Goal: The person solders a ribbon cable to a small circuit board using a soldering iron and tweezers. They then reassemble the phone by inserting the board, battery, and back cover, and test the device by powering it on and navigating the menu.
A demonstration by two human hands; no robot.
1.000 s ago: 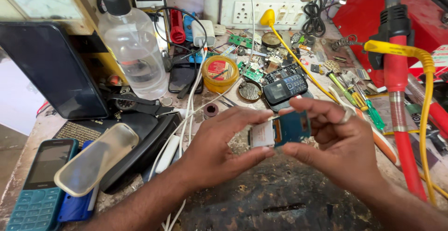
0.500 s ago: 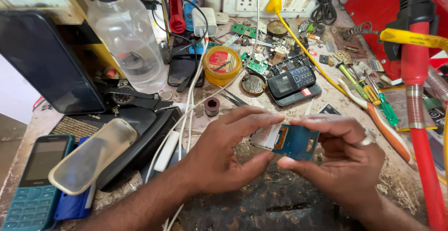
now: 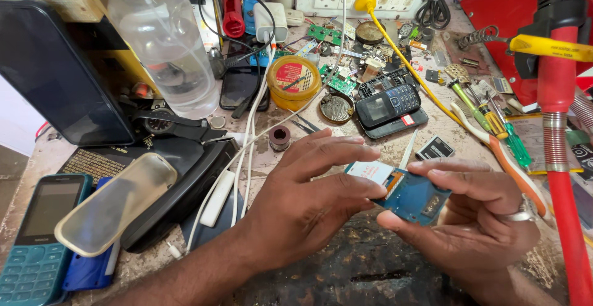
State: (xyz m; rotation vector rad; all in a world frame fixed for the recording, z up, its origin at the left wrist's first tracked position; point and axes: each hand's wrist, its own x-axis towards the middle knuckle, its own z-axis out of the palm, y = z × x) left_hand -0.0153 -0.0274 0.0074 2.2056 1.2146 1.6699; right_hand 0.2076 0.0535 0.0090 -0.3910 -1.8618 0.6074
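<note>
Both hands pinch a small blue phone circuit board (image 3: pixel 412 196) over the workbench (image 3: pixel 370 269), left hand (image 3: pixel 302 204) at its left end, right hand (image 3: pixel 475 219) gripping its right, black keypad phone (image 3: pixel 389 103) beyond.

The phone part (image 3: pixel 404 190) sits between the left hand (image 3: pixel 309 204) and right hand (image 3: pixel 475 219), above the bench (image 3: pixel 370 269); behind it lies a keypad phone (image 3: pixel 389 103); far left (at the bench's edge) another phone (image 3: pixel 40 232); a bottle (image 3: pixel 164 40) stands behind that; screwdrivers (image 3: pixel 488 120) lie right.
</note>
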